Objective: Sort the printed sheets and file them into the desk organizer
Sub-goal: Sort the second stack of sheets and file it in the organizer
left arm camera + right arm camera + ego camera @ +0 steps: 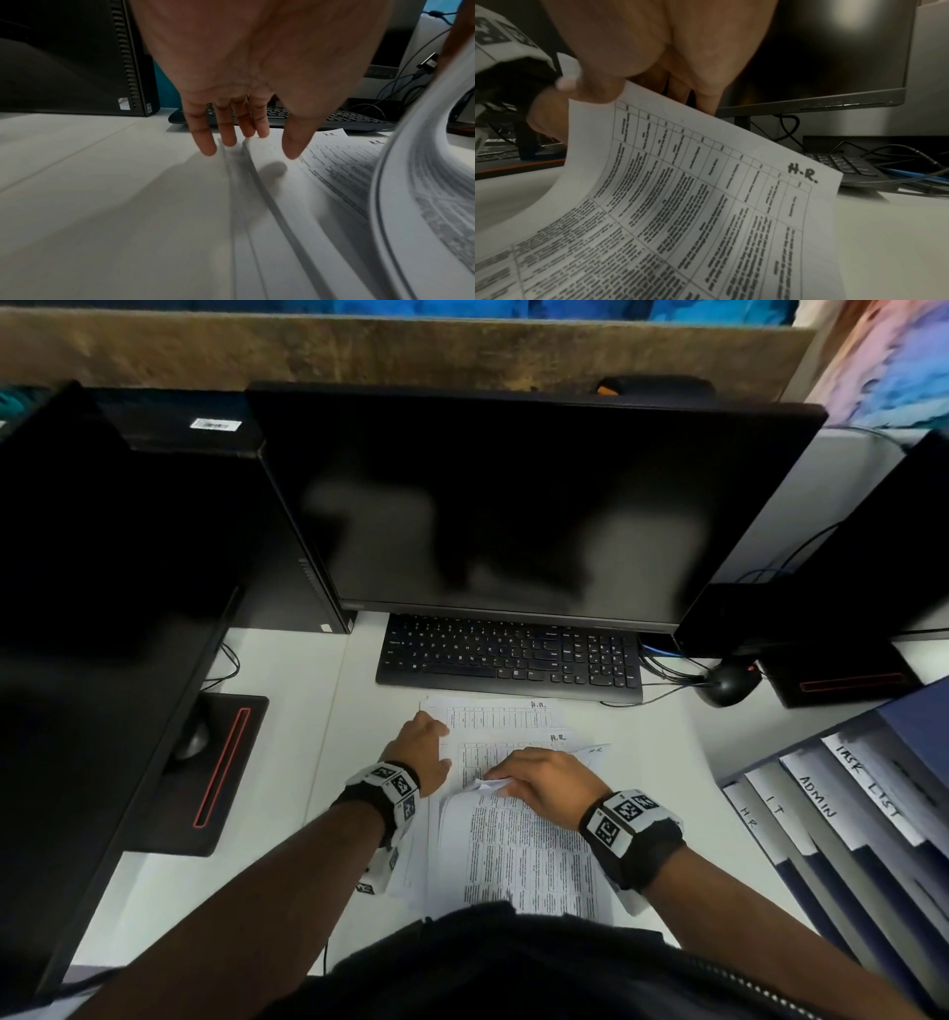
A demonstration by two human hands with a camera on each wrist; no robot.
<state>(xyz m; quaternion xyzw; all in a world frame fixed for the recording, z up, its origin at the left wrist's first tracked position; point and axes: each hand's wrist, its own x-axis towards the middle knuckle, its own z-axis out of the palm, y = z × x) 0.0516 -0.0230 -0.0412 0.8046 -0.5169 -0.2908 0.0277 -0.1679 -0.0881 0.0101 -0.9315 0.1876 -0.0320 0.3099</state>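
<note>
Several printed sheets (pixel 495 717) marked "H.R." lie fanned on the white desk (pixel 277 701) in front of the keyboard. My left hand (pixel 418 747) lies on their left edge with straight fingers (pixel 228 134) touching the paper. My right hand (pixel 539 778) pinches the upper corner of one table-printed sheet (pixel 706 203) marked "H.R." and curls it up off the pile; the thumb (pixel 595 89) is on top and the fingers are behind. The blue desk organizer (pixel 842 819) stands at the right, its tabs reading HR, IT, ADMIN and TASK LIST.
A black keyboard (pixel 508 654) and a dark monitor (pixel 513 505) stand behind the sheets. A mouse (pixel 726 683) and cables lie to the right. A second monitor (pixel 77 608) on a red-trimmed base and a computer tower (pixel 77 60) fill the left side.
</note>
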